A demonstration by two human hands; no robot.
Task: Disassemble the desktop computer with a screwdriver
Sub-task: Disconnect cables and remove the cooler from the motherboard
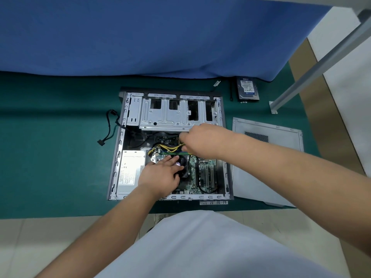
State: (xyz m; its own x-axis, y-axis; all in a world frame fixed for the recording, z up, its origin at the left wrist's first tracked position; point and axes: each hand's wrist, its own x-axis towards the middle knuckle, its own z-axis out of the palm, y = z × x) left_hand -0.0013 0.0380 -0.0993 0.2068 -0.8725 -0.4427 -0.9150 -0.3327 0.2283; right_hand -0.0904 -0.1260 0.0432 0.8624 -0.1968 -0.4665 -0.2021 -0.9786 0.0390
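Note:
An open desktop computer case [118, 149] lies on its side on a green mat [56, 149]. Inside I see the silver drive cage [164, 115], the power supply [130, 171] at the left and the green motherboard [206, 175]. My left hand [160, 173] rests with straight fingers on the black CPU fan [184, 167]. My right hand [202, 140] reaches in from the right and pinches the yellow and black power cables [168, 147] near the motherboard's upper edge. No screwdriver is in view.
The removed grey side panel [265, 157] lies to the right of the case. A hard drive [248, 89] with small screws beside it sits at the back right. A loose black cable [109, 127] trails left of the case. A blue cloth [140, 37] hangs behind.

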